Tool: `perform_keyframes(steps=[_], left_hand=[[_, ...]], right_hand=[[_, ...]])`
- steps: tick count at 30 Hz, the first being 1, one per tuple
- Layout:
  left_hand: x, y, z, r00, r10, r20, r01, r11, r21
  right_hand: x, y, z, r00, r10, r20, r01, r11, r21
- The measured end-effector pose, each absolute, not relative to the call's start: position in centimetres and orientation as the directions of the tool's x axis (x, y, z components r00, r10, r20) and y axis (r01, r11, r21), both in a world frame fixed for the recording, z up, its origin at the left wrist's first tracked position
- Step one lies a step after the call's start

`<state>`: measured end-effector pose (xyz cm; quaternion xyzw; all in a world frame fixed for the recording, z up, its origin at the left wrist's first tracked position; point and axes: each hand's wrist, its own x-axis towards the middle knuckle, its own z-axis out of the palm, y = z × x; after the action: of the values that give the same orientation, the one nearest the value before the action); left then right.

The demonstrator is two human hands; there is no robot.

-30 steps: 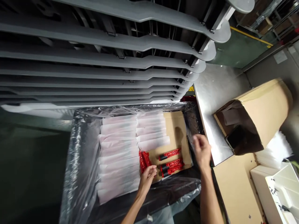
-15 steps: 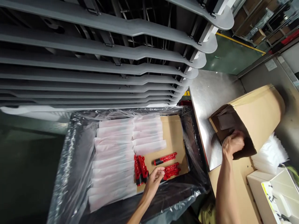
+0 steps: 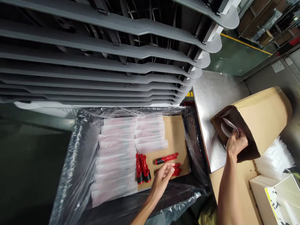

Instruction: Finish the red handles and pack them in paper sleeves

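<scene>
1. Wrapped packets (image 3: 117,156) lie in rows.
2. Two red-and-black parts (image 3: 142,167) lie beside them on cardboard (image 3: 174,132).
3. Left hand (image 3: 162,176), loosely curled, partly covers more red parts (image 3: 177,169) (gripping one or not, I cannot tell).
4. Right hand (image 3: 236,144), fingers closed, pinches a white sheet (image 3: 231,125) in the carton's (image 3: 264,115) mouth.

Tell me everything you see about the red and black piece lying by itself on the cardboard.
The red and black piece is long and narrow: a bumpy red body that looks like hard plastic, with a black section towards its left end. It lies unwrapped and slightly slanted, right end higher in the picture, on the cardboard sheet, seemingly all that touches it.
</scene>
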<state>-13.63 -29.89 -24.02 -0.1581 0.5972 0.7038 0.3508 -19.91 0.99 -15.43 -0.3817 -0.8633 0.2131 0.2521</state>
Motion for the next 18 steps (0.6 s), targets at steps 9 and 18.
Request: perform_keyframes(steps=[9,18], left_hand=[[-18.0,-29.5,-17.5,-0.737,0.438,-0.514,-0.622,-0.145,0.769],[-17.2,-30.2,-19.3,-0.878,0.190,-0.439,-0.456,-0.052,0.889]], right_hand=[[-11.6,-14.2,-16.5,-0.822,0.360,-0.441,0.488,0.045,-0.872],[-10.0,-17.3,-17.0,-0.769,0.624,-0.139,0.447,0.370,-0.814]])
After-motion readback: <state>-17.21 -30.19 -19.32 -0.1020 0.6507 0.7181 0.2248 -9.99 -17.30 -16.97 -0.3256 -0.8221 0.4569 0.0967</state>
